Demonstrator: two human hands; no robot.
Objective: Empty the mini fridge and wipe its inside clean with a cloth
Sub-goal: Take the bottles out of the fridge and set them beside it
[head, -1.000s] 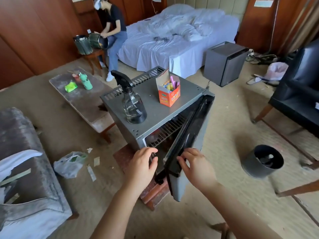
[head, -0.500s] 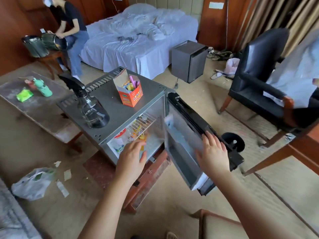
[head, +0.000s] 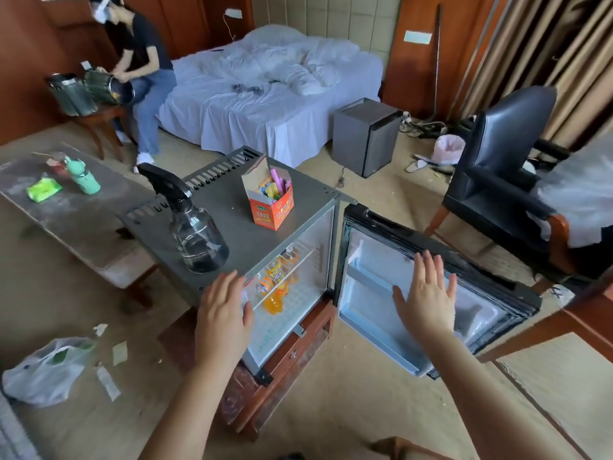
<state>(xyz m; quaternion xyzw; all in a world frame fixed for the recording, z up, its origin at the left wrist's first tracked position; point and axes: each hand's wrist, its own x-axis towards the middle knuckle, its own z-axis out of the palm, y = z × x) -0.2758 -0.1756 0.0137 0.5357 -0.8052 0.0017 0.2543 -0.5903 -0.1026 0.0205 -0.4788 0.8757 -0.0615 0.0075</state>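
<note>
The mini fridge (head: 252, 227) is a boxy grey sheet-metal cube with a slotted vent strip along its back edge. It sits on a worn, low wooden stand (head: 285, 356) on the carpet, its opening facing me. Its door (head: 368, 293) stands wide open to the right, with the smooth white plastic liner and black rubber seal turned toward me. Inside, orange drink bottles (head: 275, 277) crowd a white wire shelf (head: 298, 257).

My left hand (head: 222, 313) is at the fridge's front top edge, fingers straight and released, holding nothing. My right hand (head: 428, 300) is spread flat over the door liner, fingers splayed; whether it touches I cannot tell.

On the fridge top, a clear round spray bottle (head: 199, 240) with a black trigger stands near the front edge. A torn orange cardboard carton (head: 270, 207) stands near the right edge.
</note>
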